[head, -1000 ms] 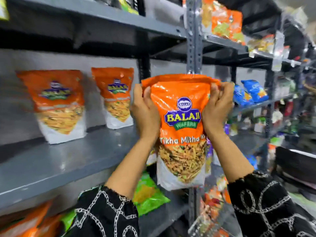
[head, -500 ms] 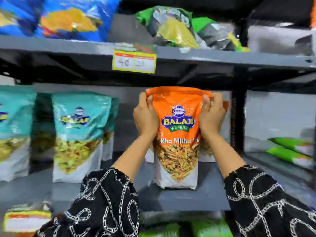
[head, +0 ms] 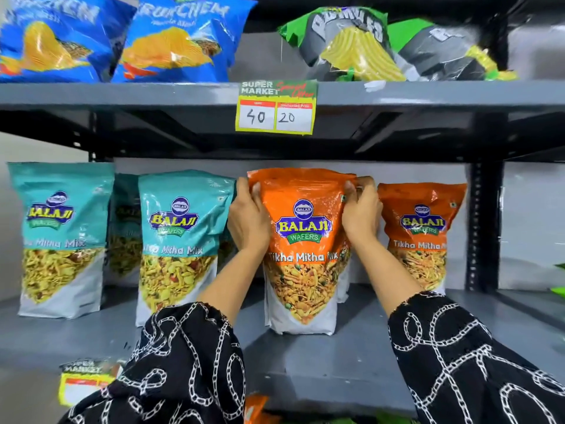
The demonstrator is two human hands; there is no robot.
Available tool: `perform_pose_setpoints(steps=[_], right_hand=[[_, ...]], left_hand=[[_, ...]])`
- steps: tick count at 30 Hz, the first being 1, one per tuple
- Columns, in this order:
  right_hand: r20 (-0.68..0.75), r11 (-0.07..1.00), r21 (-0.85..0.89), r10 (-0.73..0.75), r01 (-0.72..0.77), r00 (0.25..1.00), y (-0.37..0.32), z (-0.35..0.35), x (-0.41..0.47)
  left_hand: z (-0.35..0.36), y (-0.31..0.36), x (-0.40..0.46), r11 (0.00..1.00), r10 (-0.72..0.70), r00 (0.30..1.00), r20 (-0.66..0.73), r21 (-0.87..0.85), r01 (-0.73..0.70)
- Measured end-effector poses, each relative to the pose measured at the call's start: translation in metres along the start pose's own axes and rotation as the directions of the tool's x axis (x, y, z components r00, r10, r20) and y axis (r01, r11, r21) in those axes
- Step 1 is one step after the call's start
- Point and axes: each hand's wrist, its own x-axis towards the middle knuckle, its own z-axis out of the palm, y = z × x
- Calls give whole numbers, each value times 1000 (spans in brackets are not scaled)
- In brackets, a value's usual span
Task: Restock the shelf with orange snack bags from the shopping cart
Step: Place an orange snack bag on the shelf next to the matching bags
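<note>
An orange Balaji snack bag (head: 302,249) stands upright on the grey shelf (head: 351,359), its base on the board. My left hand (head: 248,220) grips its upper left edge and my right hand (head: 360,214) grips its upper right edge. A second orange snack bag (head: 423,234) stands to the right, further back. The shopping cart is out of view.
Teal Balaji bags (head: 180,237) stand to the left on the same shelf. The shelf above carries blue chip bags (head: 180,41), green-grey bags (head: 351,44) and a price tag (head: 275,107). A black upright (head: 484,224) bounds the bay on the right.
The view swung from the aisle to face this shelf. The orange bag, held in both hands, went from mid-air down onto the shelf board between the teal bags and the other orange bag.
</note>
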Motion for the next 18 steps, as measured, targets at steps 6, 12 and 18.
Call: perform_pose_setpoints(steps=[6, 12, 18], right_hand=[[26, 994, -94, -57, 59, 998, 2, -20, -8], [-55, 931, -271, -270, 246, 961, 10, -79, -40], [-84, 838, -516, -257, 178, 963, 51, -195, -99]], left_hand=[[-5, 24, -24, 986, 159, 983, 93, 25, -162], [-9, 58, -81, 897, 410, 890, 199, 90, -433], [12, 104, -192, 818, 566, 714, 413, -169, -551]])
